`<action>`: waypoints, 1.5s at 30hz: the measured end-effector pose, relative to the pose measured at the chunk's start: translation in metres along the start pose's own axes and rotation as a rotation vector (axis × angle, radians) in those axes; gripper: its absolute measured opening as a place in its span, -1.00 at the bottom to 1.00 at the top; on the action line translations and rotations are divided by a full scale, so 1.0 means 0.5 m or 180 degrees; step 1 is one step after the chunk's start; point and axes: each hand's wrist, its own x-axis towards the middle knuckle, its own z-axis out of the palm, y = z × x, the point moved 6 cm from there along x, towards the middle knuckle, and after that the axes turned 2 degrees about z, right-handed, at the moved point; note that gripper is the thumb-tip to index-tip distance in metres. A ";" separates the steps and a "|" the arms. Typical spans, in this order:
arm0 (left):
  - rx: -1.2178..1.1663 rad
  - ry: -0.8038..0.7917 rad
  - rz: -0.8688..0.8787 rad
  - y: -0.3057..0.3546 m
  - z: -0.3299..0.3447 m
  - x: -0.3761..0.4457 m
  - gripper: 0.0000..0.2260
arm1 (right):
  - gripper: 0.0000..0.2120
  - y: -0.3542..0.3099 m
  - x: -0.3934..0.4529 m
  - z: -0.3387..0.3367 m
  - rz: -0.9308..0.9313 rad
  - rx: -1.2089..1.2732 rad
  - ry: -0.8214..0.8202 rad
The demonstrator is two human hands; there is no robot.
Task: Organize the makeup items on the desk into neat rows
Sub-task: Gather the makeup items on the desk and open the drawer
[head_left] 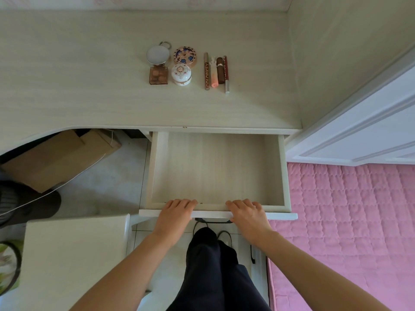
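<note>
On the pale desk the makeup lies in two groups. A round silver compact, a floral round compact, a brown square palette and a white patterned jar form a square block. To their right several stick items lie side by side: a brown pencil, a pink tube, a dark brown lipstick and a red pencil. Below the desk an empty drawer is pulled out. My left hand and my right hand both grip its front edge, fingers curled over the rim.
A cardboard box sits under the desk at left. A white surface stands at lower left, a pink quilted bed at right, a white door panel above it. My dark trouser legs are below the drawer.
</note>
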 end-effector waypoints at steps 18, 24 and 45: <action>0.0017 -0.0013 0.0112 -0.085 -0.068 0.173 -0.45 | -0.48 0.055 0.165 -0.076 0.0228 0.0020 -0.0119; -0.0361 0.0030 -0.0108 -0.115 -0.090 0.217 -0.58 | -0.45 0.063 0.216 -0.093 0.0259 0.0058 -0.0185; -0.5193 0.0992 -0.3600 -0.135 -0.104 0.132 -0.94 | -0.80 0.151 0.111 -0.155 0.1943 0.2128 0.0965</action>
